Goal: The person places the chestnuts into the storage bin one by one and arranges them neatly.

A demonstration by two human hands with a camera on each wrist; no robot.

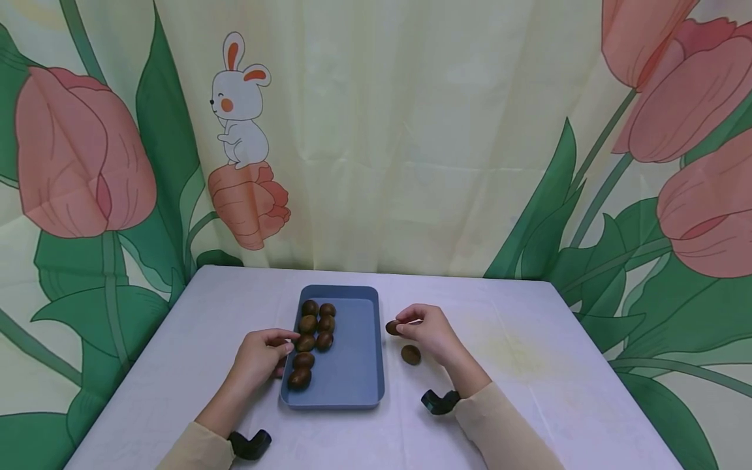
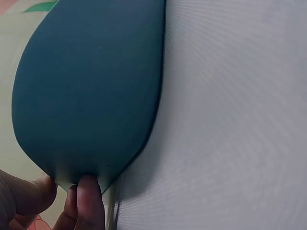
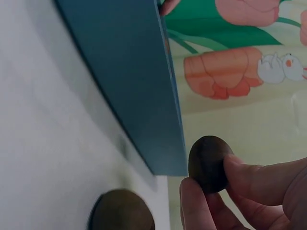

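A shallow blue-grey tray (image 1: 355, 352) lies on the table, with several dark brown egg-shaped pieces (image 1: 307, 324) lined up in two columns along its left side. At the tray's left edge, my left hand (image 1: 256, 356) pinches the rim; in the left wrist view its thumb and fingers (image 2: 90, 203) grip the tray wall. Just right of the tray, my right hand (image 1: 431, 333) holds one brown egg-shaped piece (image 3: 209, 164) between thumb and fingertips. Another such piece (image 1: 410, 355) rests on the table below that hand.
A white cloth covers the table (image 1: 517, 391). Behind it hangs a curtain (image 1: 388, 143) printed with tulips and a rabbit. Black wrist devices (image 1: 439, 402) jut out from both wrists.
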